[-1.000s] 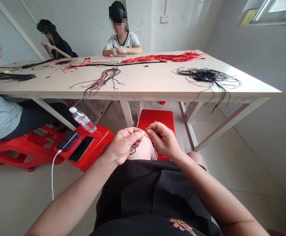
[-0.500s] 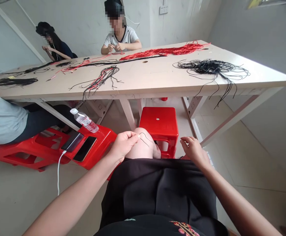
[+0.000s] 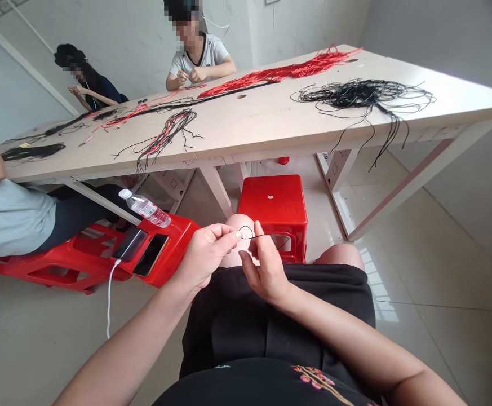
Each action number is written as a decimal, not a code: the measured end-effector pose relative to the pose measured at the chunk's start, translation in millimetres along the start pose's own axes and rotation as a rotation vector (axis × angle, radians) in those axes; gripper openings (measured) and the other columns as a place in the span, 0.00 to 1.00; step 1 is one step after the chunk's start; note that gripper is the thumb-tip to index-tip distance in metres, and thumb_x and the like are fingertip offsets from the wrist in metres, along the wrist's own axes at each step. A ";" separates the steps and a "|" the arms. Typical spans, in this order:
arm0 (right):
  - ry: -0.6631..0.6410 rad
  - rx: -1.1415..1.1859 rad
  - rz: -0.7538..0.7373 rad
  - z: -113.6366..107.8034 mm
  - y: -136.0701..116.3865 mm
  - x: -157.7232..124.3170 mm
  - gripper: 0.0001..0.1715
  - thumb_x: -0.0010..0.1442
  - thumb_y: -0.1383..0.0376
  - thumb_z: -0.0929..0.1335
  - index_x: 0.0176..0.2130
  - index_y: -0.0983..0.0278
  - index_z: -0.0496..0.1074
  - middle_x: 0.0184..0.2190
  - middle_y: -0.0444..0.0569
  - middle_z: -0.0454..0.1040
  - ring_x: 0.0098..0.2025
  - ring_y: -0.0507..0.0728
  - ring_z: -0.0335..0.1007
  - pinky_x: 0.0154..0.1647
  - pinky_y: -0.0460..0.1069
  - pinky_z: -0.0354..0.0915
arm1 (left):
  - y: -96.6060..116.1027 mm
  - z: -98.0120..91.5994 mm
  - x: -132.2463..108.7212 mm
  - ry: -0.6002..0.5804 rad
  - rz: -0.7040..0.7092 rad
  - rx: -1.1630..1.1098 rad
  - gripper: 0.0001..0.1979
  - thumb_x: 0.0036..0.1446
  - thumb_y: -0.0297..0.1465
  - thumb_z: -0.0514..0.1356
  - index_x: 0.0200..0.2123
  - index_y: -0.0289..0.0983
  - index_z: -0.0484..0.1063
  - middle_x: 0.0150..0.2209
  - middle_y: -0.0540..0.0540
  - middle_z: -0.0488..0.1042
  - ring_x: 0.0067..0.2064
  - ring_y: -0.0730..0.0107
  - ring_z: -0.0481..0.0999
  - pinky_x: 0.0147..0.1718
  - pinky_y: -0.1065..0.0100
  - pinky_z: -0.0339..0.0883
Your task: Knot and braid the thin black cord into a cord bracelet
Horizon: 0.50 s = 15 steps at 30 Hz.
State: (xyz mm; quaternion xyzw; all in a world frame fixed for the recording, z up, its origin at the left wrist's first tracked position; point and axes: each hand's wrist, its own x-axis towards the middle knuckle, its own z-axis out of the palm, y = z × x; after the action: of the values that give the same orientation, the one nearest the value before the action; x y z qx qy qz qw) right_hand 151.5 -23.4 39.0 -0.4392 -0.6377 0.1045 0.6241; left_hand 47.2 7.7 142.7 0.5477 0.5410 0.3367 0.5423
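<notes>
My one camera sits on my head, facing forward and down. My fingers (image 3: 224,232) and lap (image 3: 246,327) sit close at the near bottom of the view, while the long bench (image 3: 246,121) lies farther off, crossing the far half at a tilt.

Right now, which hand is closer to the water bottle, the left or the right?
Left. The left hand sits below and to the right of the plastic water bottle in view, not touching it. The right hand is farther away, past the left hand.
</notes>
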 end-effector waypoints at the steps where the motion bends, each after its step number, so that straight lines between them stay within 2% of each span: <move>1: 0.034 -0.010 -0.002 -2.9 1.2 4.1 0.38 0.59 0.68 0.63 0.63 0.60 0.42 0.45 0.57 0.65 0.48 0.62 0.63 0.46 0.58 0.66 | 0.5 0.4 -0.4 -0.017 -0.016 -0.010 0.09 0.44 0.33 0.63 0.22 0.33 0.69 0.19 0.53 0.65 0.22 0.82 0.61 0.21 0.76 0.55; 3: 0.064 0.061 0.055 -7.0 3.2 13.0 0.33 0.58 0.66 0.64 0.60 0.60 0.52 0.50 0.57 0.63 0.53 0.62 0.60 0.51 0.59 0.63 | 1.2 1.4 -0.8 -0.056 -0.035 -0.016 0.09 0.44 0.33 0.63 0.22 0.33 0.69 0.18 0.54 0.64 0.21 0.83 0.59 0.20 0.77 0.52; 4: 0.056 0.151 0.126 -8.2 4.2 16.7 0.28 0.58 0.64 0.64 0.57 0.61 0.56 0.49 0.56 0.65 0.52 0.61 0.62 0.50 0.59 0.63 | 1.5 1.7 -0.6 -0.069 -0.037 -0.017 0.09 0.44 0.33 0.63 0.22 0.33 0.69 0.17 0.54 0.63 0.21 0.83 0.58 0.20 0.77 0.51; 5: 0.036 0.268 0.224 -9.2 5.1 19.4 0.23 0.58 0.63 0.64 0.53 0.62 0.61 0.46 0.55 0.68 0.48 0.59 0.66 0.47 0.57 0.66 | 1.6 1.6 -0.1 -0.071 -0.035 -0.021 0.10 0.44 0.33 0.63 0.22 0.32 0.69 0.17 0.54 0.63 0.20 0.83 0.58 0.19 0.77 0.51; 7: -0.001 0.502 0.451 -11.3 6.9 20.3 0.14 0.59 0.61 0.63 0.44 0.64 0.67 0.34 0.50 0.73 0.32 0.53 0.71 0.34 0.51 0.70 | 1.2 0.3 2.5 -0.054 -0.036 -0.042 0.10 0.44 0.33 0.63 0.22 0.32 0.69 0.18 0.54 0.64 0.21 0.83 0.58 0.19 0.77 0.50; 8: -0.014 0.579 0.553 -12.8 7.6 18.5 0.12 0.58 0.60 0.64 0.40 0.64 0.68 0.29 0.47 0.72 0.25 0.51 0.68 0.27 0.48 0.69 | 0.8 -0.8 4.5 -0.034 -0.046 -0.058 0.10 0.44 0.34 0.63 0.23 0.32 0.69 0.18 0.53 0.64 0.21 0.83 0.59 0.19 0.77 0.50; 10: -0.045 0.593 0.677 -17.1 8.7 11.6 0.12 0.57 0.58 0.65 0.37 0.65 0.69 0.24 0.45 0.71 0.19 0.48 0.63 0.20 0.45 0.64 | -0.9 -3.4 9.5 0.018 -0.069 -0.086 0.10 0.43 0.33 0.64 0.23 0.33 0.69 0.18 0.53 0.64 0.21 0.83 0.59 0.19 0.77 0.50; 12: -0.095 0.471 0.672 -22.7 9.0 2.9 0.11 0.56 0.59 0.66 0.35 0.65 0.70 0.23 0.45 0.72 0.20 0.48 0.64 0.20 0.45 0.64 | -3.5 -5.6 15.0 0.067 -0.079 -0.104 0.10 0.42 0.33 0.64 0.23 0.33 0.68 0.18 0.53 0.64 0.21 0.82 0.60 0.19 0.77 0.50; 15: -0.174 0.196 0.444 -31.0 6.4 -6.6 0.08 0.57 0.64 0.65 0.35 0.64 0.72 0.24 0.47 0.72 0.25 0.51 0.68 0.31 0.48 0.68 | -9.0 -6.0 22.0 0.124 -0.063 -0.083 0.10 0.42 0.33 0.64 0.23 0.33 0.69 0.19 0.53 0.65 0.22 0.82 0.60 0.20 0.77 0.51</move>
State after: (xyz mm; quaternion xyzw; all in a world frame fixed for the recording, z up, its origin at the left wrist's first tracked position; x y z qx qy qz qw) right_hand 180.7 -37.0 36.2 -0.4951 -0.5638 0.3378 0.5682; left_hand 43.6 28.6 130.4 0.4856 0.5758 0.3750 0.5404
